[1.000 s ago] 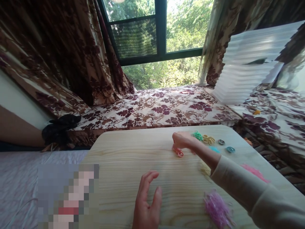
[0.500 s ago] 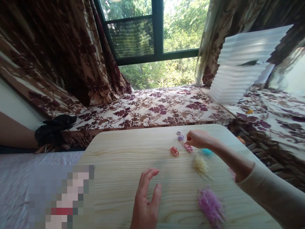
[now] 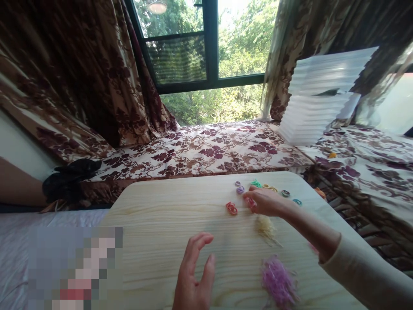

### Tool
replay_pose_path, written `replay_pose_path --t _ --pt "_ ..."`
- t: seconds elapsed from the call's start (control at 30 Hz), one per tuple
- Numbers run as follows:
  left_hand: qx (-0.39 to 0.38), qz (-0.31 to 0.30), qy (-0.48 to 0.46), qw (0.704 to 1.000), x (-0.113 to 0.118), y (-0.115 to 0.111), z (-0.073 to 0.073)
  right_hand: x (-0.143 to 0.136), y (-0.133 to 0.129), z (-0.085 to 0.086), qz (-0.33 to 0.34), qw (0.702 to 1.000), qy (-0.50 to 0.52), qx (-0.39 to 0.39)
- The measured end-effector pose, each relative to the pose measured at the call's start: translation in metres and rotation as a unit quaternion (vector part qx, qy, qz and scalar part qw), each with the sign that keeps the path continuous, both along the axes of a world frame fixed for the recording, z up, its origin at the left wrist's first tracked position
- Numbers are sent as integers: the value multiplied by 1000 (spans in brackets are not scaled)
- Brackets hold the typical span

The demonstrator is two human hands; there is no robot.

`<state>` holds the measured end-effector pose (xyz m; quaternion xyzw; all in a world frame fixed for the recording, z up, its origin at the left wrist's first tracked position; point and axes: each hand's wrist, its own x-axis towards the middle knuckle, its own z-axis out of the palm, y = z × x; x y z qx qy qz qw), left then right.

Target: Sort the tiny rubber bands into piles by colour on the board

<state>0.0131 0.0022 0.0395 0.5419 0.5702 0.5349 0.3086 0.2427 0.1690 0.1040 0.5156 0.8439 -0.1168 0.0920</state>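
My right hand reaches over from the right to a small pile of pink hair ties. Its fingers are bent and pressed together at the pile, partly covering it; whether a tie is between them is hidden. Red hair ties lie just left, and purple ones lie beyond. My left hand is held over the near part of the table, thumb and fingers apart with nothing between them. Nearer my right forearm are a cream bundle of thin strands and a larger purple bundle.
Green bands, yellow bands, a dark ring and a teal ring lie along the far right of the wooden table. Behind it runs a flowered ledge bearing a white ridged stack.
My right hand has moved down over the pink hair ties, uncovering the green, yellow and dark bands behind it. My left hand has kept its open shape. The whole view has shifted slightly.
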Motion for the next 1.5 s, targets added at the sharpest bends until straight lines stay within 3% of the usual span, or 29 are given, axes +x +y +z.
replay_pose_path --t 0.3,0.47,0.67,0.83,1.03,1.2,1.33,1.5 --pt "13 7 -2 1000 -1 0 -7 4 2 -10 -11 1000 3 7" --pt "24 3 4 1000 -3 2 -4 11 5 -1 -18 999 21 16" --pt "34 1 7 999 -6 4 -5 1 36 14 -24 999 21 26" --pt "38 13 7 999 -10 3 -8 -22 65 3 -34 999 -18 -14" --pt "33 22 9 999 -16 2 -9 -32 75 -7 -44 998 -34 -11" --pt "38 11 14 999 -16 4 -6 -22 67 6 -45 999 -17 15" --pt "43 -8 13 999 -13 5 -3 -3 41 19 -30 999 -1 24" --pt "47 -27 13 998 -6 6 -5 9 8 11 -13 1000 -12 -10"
